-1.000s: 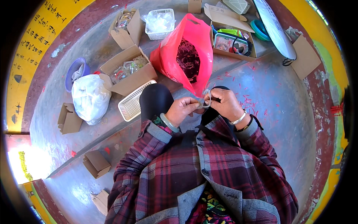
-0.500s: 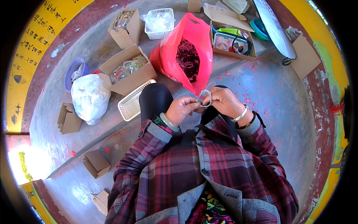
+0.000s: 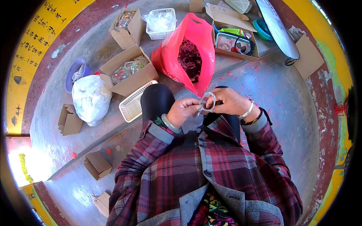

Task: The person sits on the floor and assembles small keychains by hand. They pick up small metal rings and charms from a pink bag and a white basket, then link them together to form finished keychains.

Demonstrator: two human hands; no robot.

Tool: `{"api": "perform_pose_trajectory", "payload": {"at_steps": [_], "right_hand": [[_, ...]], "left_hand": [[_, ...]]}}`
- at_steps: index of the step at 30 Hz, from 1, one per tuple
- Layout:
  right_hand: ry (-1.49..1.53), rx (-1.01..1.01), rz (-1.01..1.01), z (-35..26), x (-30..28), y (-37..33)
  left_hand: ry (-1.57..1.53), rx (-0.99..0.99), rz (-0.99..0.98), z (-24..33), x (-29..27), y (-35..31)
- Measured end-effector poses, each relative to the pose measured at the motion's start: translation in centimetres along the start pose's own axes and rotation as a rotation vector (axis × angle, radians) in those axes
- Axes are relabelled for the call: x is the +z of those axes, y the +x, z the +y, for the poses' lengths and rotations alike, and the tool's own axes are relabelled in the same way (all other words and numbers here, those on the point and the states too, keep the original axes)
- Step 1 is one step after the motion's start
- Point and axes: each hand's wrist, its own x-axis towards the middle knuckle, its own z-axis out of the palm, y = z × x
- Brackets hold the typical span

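Note:
Between my two hands, just above my lap, is a pale, thin ring-shaped loop (image 3: 214,99) that looks like several strands of cord or band. My left hand (image 3: 181,112) pinches its near left side between thumb and fingertips. On the other side, my right hand (image 3: 230,102) has its thumb and fingers closed on the loop's right edge. Straight ahead of my hands stands a large pink-red plastic bag (image 3: 170,52), its mouth gaping toward me. Many thin, pale loops (image 3: 189,58) lie inside it.
Left of the bag sit a cardboard box (image 3: 139,78) of looped bands, a cream basket (image 3: 131,109) and a stuffed white plastic bag (image 3: 92,98). Farther off are another open box (image 3: 132,30), a white basket (image 3: 162,34) and a box with a clear case (image 3: 233,52). Red scraps litter the floor.
My right hand has shifted slightly right and its fingers have opened a little around the loop. The loop has turned and looks looser. My left hand stays nearly in place.

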Motion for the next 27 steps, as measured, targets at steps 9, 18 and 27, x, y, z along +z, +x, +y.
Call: {"api": "perform_pose_trajectory", "payload": {"at_steps": [9,18,27], "right_hand": [[0.107,-0.002,0.053,0.4,0.5,0.4],[-0.110,-0.120,0.030,0.2,1.0,1.1],[-0.096,-0.035,0.040,-0.9,0.3,1.0]], "left_hand": [[-0.262,-0.044,0.036,0.3,0.4,-0.1],[0.140,-0.055,0.089,1.1,0.4,0.4],[-0.042,-0.085,0.056,1.5,-0.6,0.1]]}}
